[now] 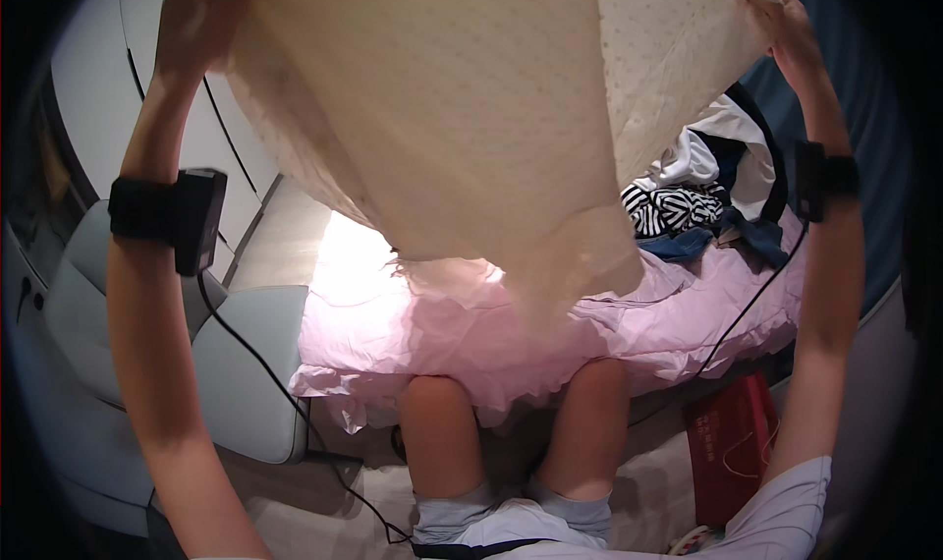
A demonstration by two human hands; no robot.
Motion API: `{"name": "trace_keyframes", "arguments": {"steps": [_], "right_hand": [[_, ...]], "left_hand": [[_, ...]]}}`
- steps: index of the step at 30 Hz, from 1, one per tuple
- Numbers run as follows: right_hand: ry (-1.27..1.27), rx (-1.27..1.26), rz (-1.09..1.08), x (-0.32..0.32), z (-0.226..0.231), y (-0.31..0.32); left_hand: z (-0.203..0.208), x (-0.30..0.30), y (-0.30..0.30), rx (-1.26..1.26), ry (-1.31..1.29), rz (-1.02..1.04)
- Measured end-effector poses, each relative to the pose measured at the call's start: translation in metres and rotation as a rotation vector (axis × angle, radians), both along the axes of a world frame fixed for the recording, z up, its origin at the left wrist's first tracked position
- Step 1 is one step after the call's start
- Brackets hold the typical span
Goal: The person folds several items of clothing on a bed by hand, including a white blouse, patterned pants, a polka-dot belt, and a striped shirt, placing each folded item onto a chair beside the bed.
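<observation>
A pink ruffled bedspread (737,305) bears a heap of clothes (725,157): a black-and-white striped garment (678,208), a white garment (688,160) and blue denim (680,246). A red bag (725,447) rests on the pale floor (643,481).

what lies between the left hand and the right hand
A cream, speckled sheet spans the stretch, its upper edge running out of the picture. The left hand and right hand hold it up at either side, as the head view shows.

Both arms (149,329) stretch up and apart, left hand (199,28) and right hand (789,31) high, fingers (762,18) apparently pinching.
</observation>
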State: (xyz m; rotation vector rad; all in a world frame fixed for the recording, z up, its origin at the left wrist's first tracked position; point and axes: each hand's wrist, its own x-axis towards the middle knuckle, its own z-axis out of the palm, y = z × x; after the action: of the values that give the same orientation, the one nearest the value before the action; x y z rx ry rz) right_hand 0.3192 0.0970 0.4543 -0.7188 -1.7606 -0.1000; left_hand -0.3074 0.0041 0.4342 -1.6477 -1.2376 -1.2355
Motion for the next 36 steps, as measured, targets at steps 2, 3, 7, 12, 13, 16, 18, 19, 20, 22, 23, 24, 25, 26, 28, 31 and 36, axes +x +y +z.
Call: {"name": "trace_keyframes", "arguments": {"steps": [2,3,7,12,13,16,18,19,20,22,23,24,25,26,28,31,36], "right_hand": [[0.009,-0.291,0.052,0.023,-0.010,0.016],[0.011,-0.391,0.087,0.008,-0.019,0.019],[0.033,-0.485,0.238,-0.052,-0.094,-0.013],[-0.299,-1.111,0.597,-0.074,-0.191,-0.002],[-0.570,-1.368,0.741,-0.078,-0.198,-0.003],[-1.085,-1.339,1.111,-0.121,-0.267,-0.007],[-1.241,-1.497,0.964,-0.118,-0.315,-0.028],[-1.637,-1.506,0.763,-0.125,-0.323,-0.036],[-1.529,-1.536,0.813,-0.127,-0.337,-0.039],[-1.250,-1.585,0.815,-0.115,-0.354,-0.037],[-1.078,-1.582,0.804,-0.107,-0.360,-0.032],[-1.066,-1.506,0.699,-0.110,-0.357,-0.019],[-0.996,-1.294,0.663,-0.110,-0.360,-0.005],[-0.632,-1.554,0.565,-0.111,-0.370,0.004],[-0.348,-1.235,0.315,-0.109,-0.386,0.019],[-0.348,-0.799,-0.035,-0.107,-0.420,0.050],[-0.058,-1.186,0.094,-0.116,-0.442,0.068]], "left_hand": [[0.002,0.017,-0.003,-0.274,-0.047,-0.205],[0.007,0.030,-0.029,-0.568,-0.108,-0.341],[-0.053,-0.031,0.125,0.012,-0.779,-0.608],[-0.146,0.053,0.207,-0.423,-0.252,-0.988],[-0.153,0.098,0.187,-0.537,-0.223,-0.570],[-0.230,0.095,0.218,-0.267,0.146,-0.701],[-0.255,0.115,0.197,-0.674,0.156,-0.529],[-0.262,0.128,0.179,-1.030,0.113,-0.375],[-0.274,0.119,0.160,-1.148,0.082,-0.360],[-0.307,0.115,0.129,-1.262,0.014,-0.466],[-0.324,0.117,0.110,-1.277,-0.012,-0.560],[-0.332,0.119,0.083,-1.221,0.067,-0.556],[-0.339,0.122,0.059,-1.153,0.140,-0.560],[-0.345,0.126,0.041,-1.131,0.154,-0.527],[-0.356,0.136,0.018,-1.007,0.191,-0.510],[-0.387,0.128,0.011,-1.138,0.254,-0.515],[-0.395,0.130,-0.020,-1.118,0.086,-0.415]]}}
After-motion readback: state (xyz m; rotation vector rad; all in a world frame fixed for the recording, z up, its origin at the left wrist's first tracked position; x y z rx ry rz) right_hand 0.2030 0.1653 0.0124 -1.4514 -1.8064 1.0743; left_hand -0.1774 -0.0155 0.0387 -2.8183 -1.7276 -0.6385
